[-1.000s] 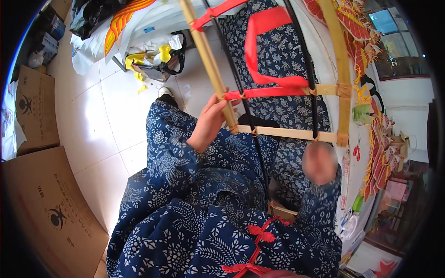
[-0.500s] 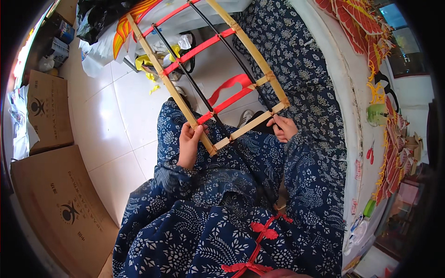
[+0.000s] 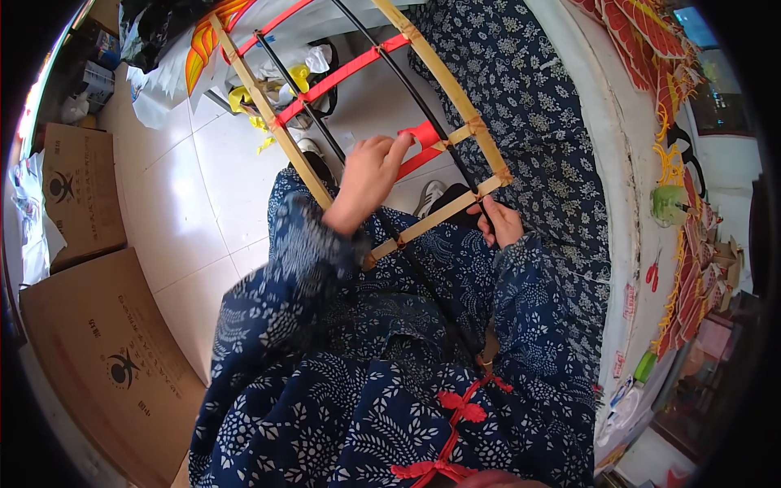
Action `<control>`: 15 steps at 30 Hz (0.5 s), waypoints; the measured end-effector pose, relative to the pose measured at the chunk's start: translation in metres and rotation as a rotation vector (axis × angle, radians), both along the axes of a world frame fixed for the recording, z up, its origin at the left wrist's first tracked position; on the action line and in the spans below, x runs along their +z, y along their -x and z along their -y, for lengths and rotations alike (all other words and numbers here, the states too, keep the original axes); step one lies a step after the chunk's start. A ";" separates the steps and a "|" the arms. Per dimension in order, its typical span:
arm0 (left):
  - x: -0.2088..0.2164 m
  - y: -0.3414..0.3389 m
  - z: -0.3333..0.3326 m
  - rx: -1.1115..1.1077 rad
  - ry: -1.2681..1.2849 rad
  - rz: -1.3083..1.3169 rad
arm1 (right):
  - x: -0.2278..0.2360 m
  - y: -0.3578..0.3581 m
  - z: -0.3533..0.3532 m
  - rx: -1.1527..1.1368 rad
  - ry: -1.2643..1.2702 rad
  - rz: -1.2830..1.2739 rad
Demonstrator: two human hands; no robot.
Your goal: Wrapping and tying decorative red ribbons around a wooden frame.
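Observation:
A kite-like frame of pale bamboo strips and black rods slants up and away from my lap. Red ribbon is wrapped along its crosspieces. My left hand reaches over the frame, fingers closed at the loose red ribbon end by the nearest red crosspiece; that hand covers part of the crosspiece and the left rod. At the near right corner, my right hand is closed around the lower end of a black rod, just below the bamboo end strip.
Cardboard boxes stand on the tiled floor at left. Yellow and white scraps lie beyond the frame. On the right, a white-topped table with a patterned cloth side holds red-handled scissors, a green jar and red-and-yellow decorated pieces.
My left hand has left the frame's left bamboo strip and moved up and right to the loose red ribbon. The frame has shifted slightly up and left; my right hand keeps its hold.

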State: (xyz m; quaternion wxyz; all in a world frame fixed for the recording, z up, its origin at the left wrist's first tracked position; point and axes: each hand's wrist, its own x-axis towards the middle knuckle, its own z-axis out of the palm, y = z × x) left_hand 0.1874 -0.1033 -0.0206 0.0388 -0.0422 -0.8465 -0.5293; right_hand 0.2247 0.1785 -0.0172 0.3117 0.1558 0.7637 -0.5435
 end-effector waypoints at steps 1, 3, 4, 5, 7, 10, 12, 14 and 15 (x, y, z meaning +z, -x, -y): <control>-0.009 0.016 -0.005 0.001 -0.002 0.000 | 0.001 0.000 -0.001 0.001 -0.002 0.000; -0.021 0.038 -0.015 0.052 -0.269 0.527 | 0.000 0.000 -0.003 -0.028 0.022 -0.008; -0.024 0.038 -0.020 0.049 -0.269 0.530 | -0.001 -0.001 -0.005 -0.045 0.034 -0.011; -0.023 0.037 -0.023 0.090 -0.456 0.505 | -0.004 -0.003 -0.008 -0.046 0.034 -0.009; -0.022 0.035 -0.029 0.178 -0.831 0.444 | -0.011 -0.007 -0.014 -0.127 -0.100 -0.324; -0.022 0.021 -0.046 0.275 -0.773 0.320 | 0.001 -0.009 -0.014 -0.112 -0.295 -0.668; -0.020 0.010 -0.061 0.323 -0.746 0.258 | 0.029 -0.008 -0.004 -0.012 -0.555 -1.045; -0.014 -0.001 -0.080 0.337 -0.587 0.014 | 0.041 -0.004 0.009 0.019 -0.511 -1.003; -0.012 -0.007 -0.084 0.349 -0.501 -0.108 | 0.044 0.000 0.018 0.051 -0.454 -0.964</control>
